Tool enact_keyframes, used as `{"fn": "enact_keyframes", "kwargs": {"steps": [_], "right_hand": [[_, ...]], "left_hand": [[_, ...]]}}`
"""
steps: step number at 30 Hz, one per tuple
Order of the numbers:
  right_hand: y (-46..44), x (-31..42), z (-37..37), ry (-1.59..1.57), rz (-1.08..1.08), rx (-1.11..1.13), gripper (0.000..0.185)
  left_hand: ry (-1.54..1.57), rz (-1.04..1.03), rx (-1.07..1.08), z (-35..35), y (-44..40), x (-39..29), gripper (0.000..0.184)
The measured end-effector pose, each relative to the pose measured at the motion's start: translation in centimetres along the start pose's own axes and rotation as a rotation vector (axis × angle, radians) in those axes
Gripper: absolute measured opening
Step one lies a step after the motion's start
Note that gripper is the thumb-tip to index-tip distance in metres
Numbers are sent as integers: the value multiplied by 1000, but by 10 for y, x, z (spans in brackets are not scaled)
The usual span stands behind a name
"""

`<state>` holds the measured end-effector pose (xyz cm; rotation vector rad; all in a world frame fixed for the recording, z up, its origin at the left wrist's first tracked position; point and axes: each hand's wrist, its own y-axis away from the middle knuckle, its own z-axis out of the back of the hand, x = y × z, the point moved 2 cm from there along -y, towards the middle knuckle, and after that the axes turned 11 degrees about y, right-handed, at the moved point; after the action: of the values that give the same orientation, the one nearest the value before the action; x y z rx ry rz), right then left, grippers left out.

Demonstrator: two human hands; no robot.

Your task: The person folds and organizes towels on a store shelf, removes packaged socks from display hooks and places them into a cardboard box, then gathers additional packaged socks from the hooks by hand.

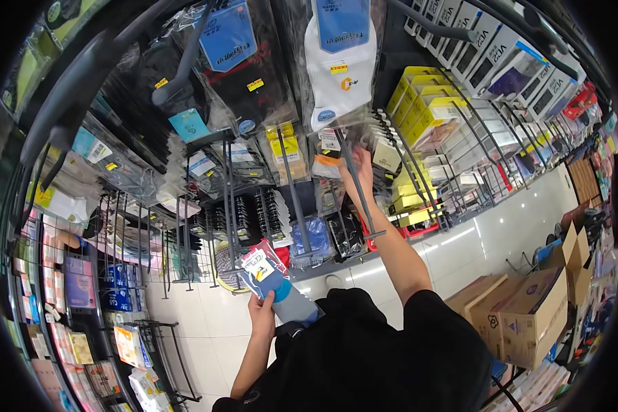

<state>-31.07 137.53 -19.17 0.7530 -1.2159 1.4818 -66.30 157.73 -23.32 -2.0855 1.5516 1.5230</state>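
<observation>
My left hand [261, 312] is closed on a sock pack [279, 292] with a blue, grey and white front and a red-edged card at its top. It holds the pack low, in front of my body. My right hand [361, 172] is raised among the hanging packs on the display rack. A dark metal hook rod [357, 189] crosses in front of it and partly hides its fingers. Beside those fingers hangs a small pack with an orange band [327, 160]. Above them hangs a large clear pack of white socks [341, 75] with a blue card.
Hook rods [292, 199] jut out from the rack towards me. Yellow boxes [429, 106] and white boxes [487, 51] are stacked at the upper right. Open cardboard boxes [529, 316] stand on the tiled floor [220, 350] to my right. Shelves of packaged goods [82, 281] line the left.
</observation>
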Motion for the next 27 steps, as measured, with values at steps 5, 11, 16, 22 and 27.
{"fn": "enact_keyframes", "kwargs": {"steps": [5,11,16,22,27], "right_hand": [[-8,6,1,-96,-61,52,30],[-20,-5,-3,-339,-16,260,19],[5,7,24,-258,-83,371,17],[62,8,66,-282,-20,402,21],[111,26,112,-266,-121,538,19]], "left_hand": [[3,-10,-33,-18,3,19,34],[46,-30,-41,-38,24,24,33],[25,-47,-33,-35,38,25,35],[28,-53,-18,-24,60,19,37],[125,-48,-37,-13,90,33,35]]}}
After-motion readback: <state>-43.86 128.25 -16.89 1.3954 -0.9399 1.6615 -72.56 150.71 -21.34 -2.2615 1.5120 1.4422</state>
